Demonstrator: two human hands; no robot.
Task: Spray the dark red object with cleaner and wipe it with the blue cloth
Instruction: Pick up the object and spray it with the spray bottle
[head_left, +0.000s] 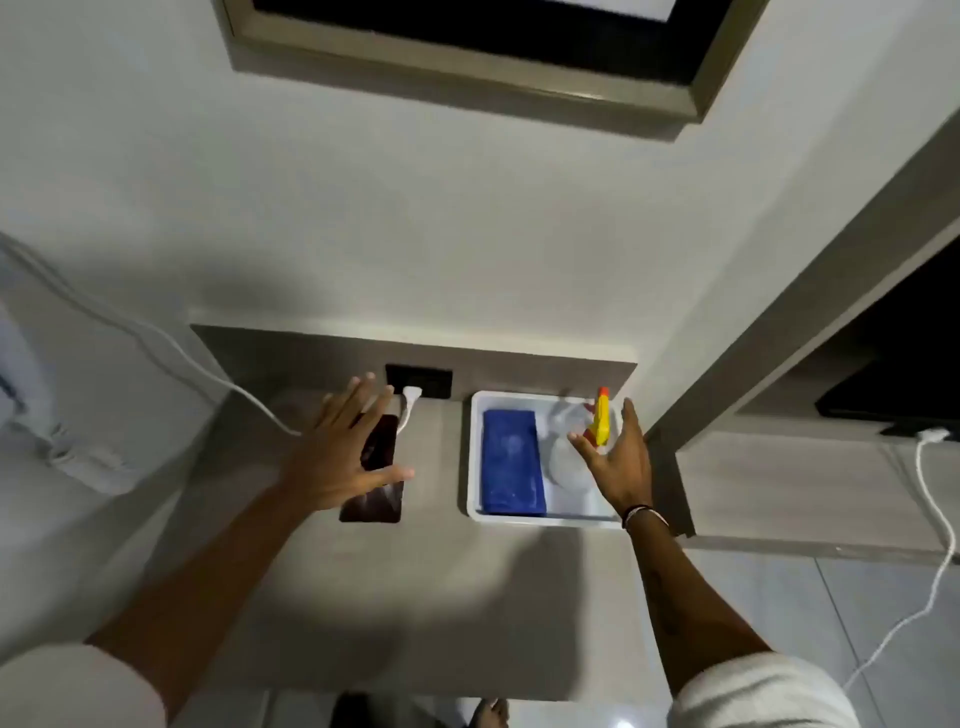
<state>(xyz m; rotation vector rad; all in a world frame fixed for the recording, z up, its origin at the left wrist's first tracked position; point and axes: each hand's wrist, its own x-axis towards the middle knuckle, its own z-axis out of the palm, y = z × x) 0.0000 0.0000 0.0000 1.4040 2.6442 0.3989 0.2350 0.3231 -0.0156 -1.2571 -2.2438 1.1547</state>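
Note:
A dark red flat object (375, 500) lies on the grey shelf (415, 597), partly hidden under my left hand (337, 452), which hovers over it with fingers spread and holds nothing. A white tray (475, 457) to its right holds a folded blue cloth (511, 470) and a clear spray bottle (566, 457) with a yellow trigger head (601, 418). Over the tray's right side my right hand (621, 457) is open, fingers close beside the yellow head; I cannot tell whether they touch it.
A black wall socket (431, 379) with a white plug (410, 397) sits behind the red object; its white cable (156, 338) runs off left. A wooden cabinet (779, 312) stands at the right, with another white cable (935, 519). A framed picture (467, 52) hangs above.

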